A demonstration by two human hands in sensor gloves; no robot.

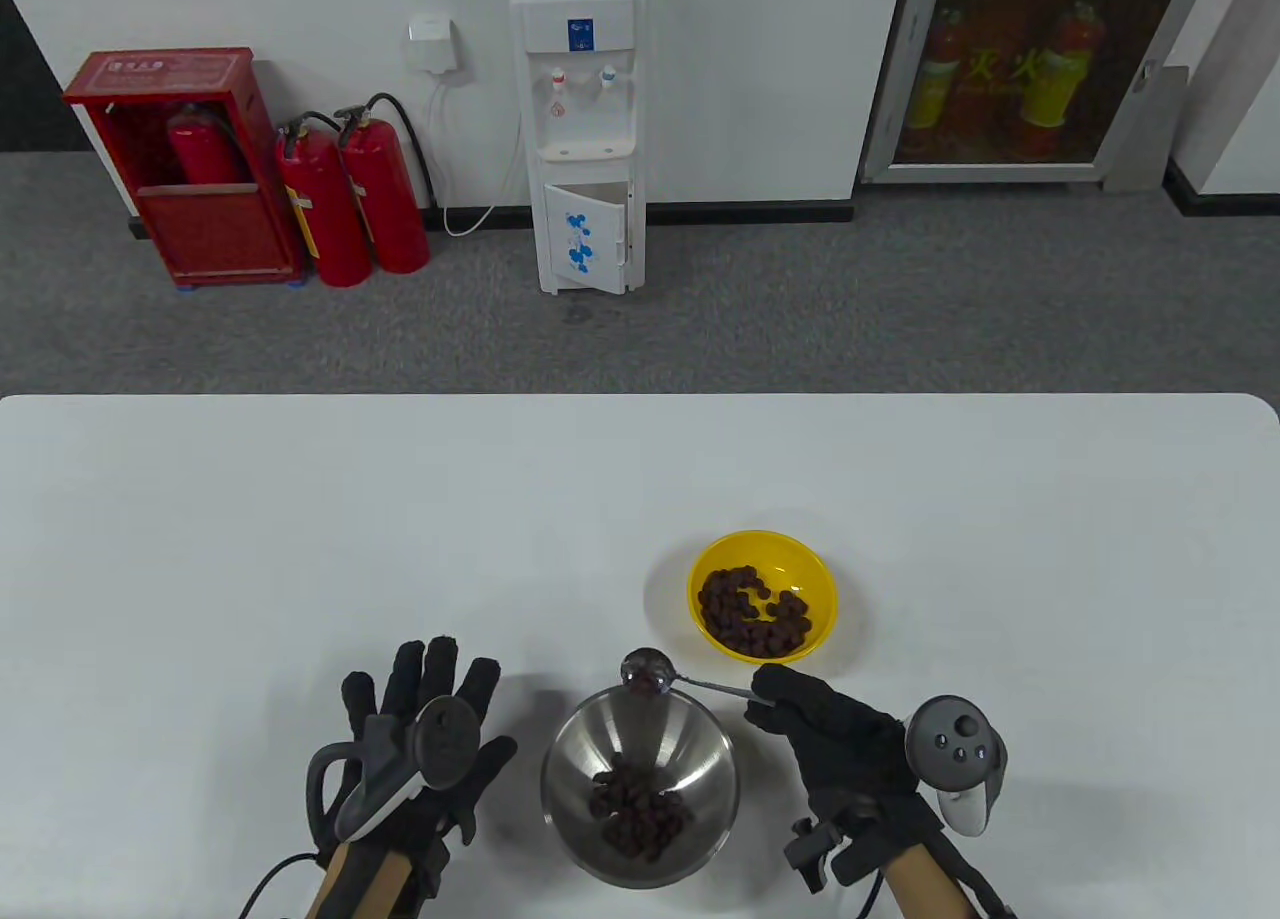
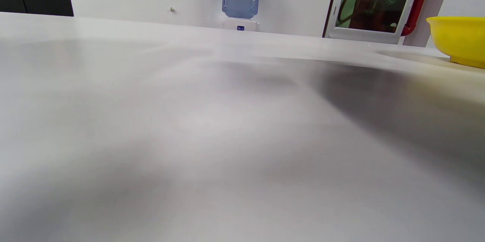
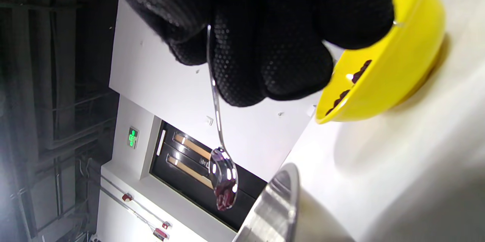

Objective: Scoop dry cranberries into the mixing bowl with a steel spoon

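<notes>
Cranberries part moved, one spoonful over the rim

Cranberries (image 1: 638, 817) already lie in the steel bowl (image 1: 577, 749) near the desk's (image 1: 300, 519) front edge, so some scoops look done. Right hand (image 1: 830, 734) pinches the spoon (image 1: 648, 669) by its handle; its bowl, with a few berries in it, hangs above the steel bowl's far rim, untipped. Left hand (image 1: 420, 749) rests flat and open on the desk, holding nothing. Yellow bowl (image 1: 815, 584), further back and right, still holds plenty, so more scoops remain
</notes>
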